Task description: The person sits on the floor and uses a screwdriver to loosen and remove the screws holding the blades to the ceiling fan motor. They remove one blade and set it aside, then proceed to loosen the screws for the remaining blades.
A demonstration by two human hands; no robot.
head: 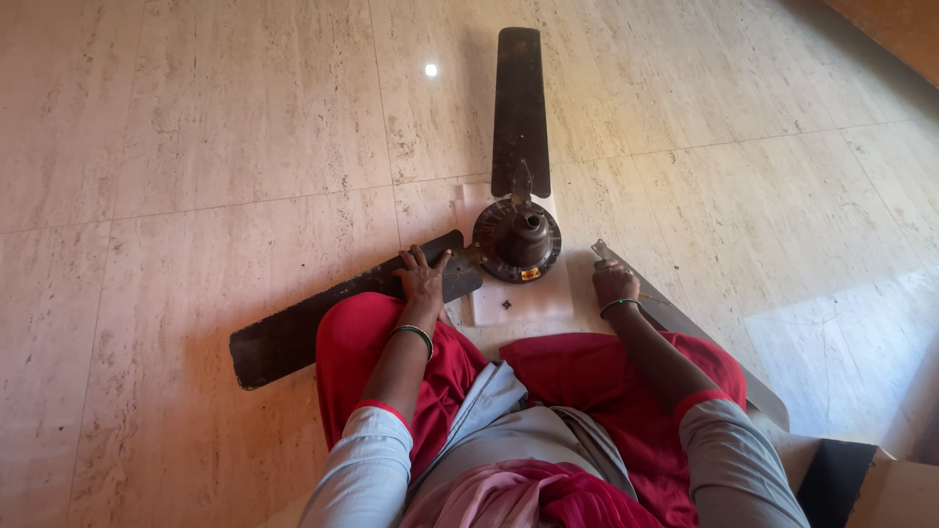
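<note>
A dark ceiling fan is laid on the floor before the knees. The left hand is pressed flat, fingers spread, on one blade. The right hand is closed around a loose grey blade beside the motor.

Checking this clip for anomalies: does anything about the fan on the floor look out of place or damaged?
Yes. The third blade lies apart from the motor hub, under the right hand, while the other two stay attached. The blade under the left hand looks grimy and worn along its edges. Small dark bits lie on the white sheet.
</note>
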